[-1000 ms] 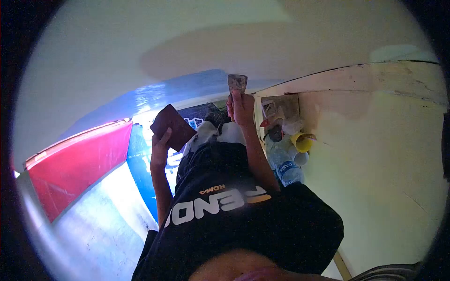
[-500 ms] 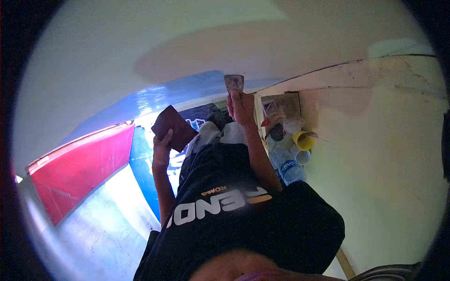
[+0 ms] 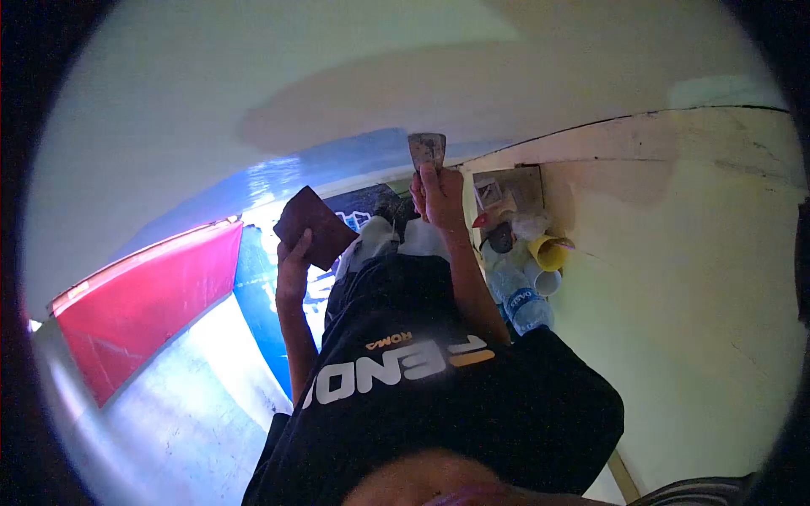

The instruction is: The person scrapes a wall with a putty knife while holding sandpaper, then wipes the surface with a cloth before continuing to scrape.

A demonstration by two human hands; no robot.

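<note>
My left hand (image 3: 291, 263) is raised and grips a dark brown square board (image 3: 313, 225) by its lower edge. My right hand (image 3: 439, 196) is shut on the handle of a putty knife, whose worn metal blade (image 3: 427, 150) points away from me, by the blue band where the pale surface meets the white ledge. Both arms reach out over my black shirt with white and orange lettering (image 3: 396, 363) and my dark shorts.
To the right of my legs stand plastic water bottles (image 3: 521, 299), a yellow cup (image 3: 548, 251), a white cup (image 3: 542, 282) and small packets in a corner. A cream wall (image 3: 692, 278) fills the right. A red panel (image 3: 143, 295) and blue sheeting (image 3: 253, 295) lie at left.
Almost nothing has moved. Both hands keep their grips, and the putty knife blade has shifted only slightly against the blue band.
</note>
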